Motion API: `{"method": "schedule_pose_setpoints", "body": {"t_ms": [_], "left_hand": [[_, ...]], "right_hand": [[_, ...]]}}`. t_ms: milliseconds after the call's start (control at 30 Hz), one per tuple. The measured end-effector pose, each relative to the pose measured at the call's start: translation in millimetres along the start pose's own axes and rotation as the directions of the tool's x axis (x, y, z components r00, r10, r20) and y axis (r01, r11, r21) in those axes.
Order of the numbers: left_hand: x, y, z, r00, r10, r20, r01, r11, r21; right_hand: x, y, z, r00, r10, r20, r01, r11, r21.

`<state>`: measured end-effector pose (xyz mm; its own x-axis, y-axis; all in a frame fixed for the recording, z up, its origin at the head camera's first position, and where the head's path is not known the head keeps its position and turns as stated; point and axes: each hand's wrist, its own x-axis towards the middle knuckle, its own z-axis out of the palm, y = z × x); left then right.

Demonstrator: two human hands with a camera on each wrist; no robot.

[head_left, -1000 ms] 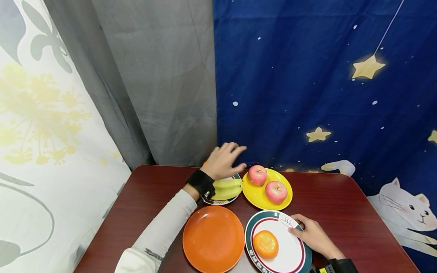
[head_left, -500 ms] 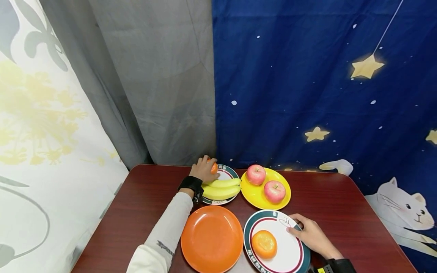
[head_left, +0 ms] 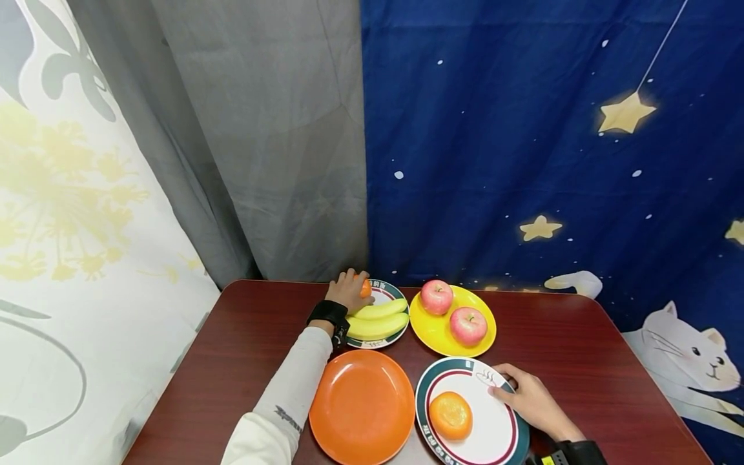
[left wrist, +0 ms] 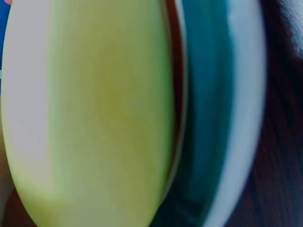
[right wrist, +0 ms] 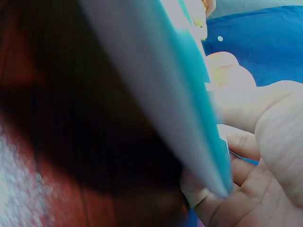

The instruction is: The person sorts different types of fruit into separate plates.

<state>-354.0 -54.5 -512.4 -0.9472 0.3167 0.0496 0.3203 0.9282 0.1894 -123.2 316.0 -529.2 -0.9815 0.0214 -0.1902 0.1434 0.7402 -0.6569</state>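
Note:
My left hand [head_left: 347,290] curls its fingers round an orange [head_left: 366,288] at the left of the back white plate [head_left: 386,294]; the hand covers most of the fruit. Two bananas [head_left: 379,326] lie on that plate, just in front of the hand. In the left wrist view a banana [left wrist: 109,113] fills the picture beside the plate's green rim [left wrist: 208,94]. My right hand [head_left: 536,399] holds the front white plate [head_left: 491,416] at its right edge, thumb on top and fingers beneath. Another orange [head_left: 451,415] sits on it.
An orange plate [head_left: 361,407] with nothing on it stands left of the front white plate. Behind, a yellow plate [head_left: 453,342] bears two apples [head_left: 468,326]. Curtains [head_left: 442,142] hang right behind the far edge of the dark red table [head_left: 558,336].
My left hand has come down and left from above the bananas to the orange on the back plate, and its fingers have closed round it. My right hand keeps its grip on the plate.

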Motion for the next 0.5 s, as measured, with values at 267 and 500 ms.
{"method": "schedule_pose_setpoints", "body": {"t_ms": [267,500], "left_hand": [[-0.7,5.4,-24.1,0.991,0.094,-0.095,-0.095,0.995,-0.001],[-16.5,53.7,-87.0,0.94,0.262,-0.219,-0.283,0.957,-0.07]], "right_hand": [[-1.1,1.4,-0.5,1.0,0.011,0.007,-0.011,1.0,-0.002],[-2.1,0.8,-3.3,1.0,0.004,-0.005,-0.004,1.0,-0.027]]}}
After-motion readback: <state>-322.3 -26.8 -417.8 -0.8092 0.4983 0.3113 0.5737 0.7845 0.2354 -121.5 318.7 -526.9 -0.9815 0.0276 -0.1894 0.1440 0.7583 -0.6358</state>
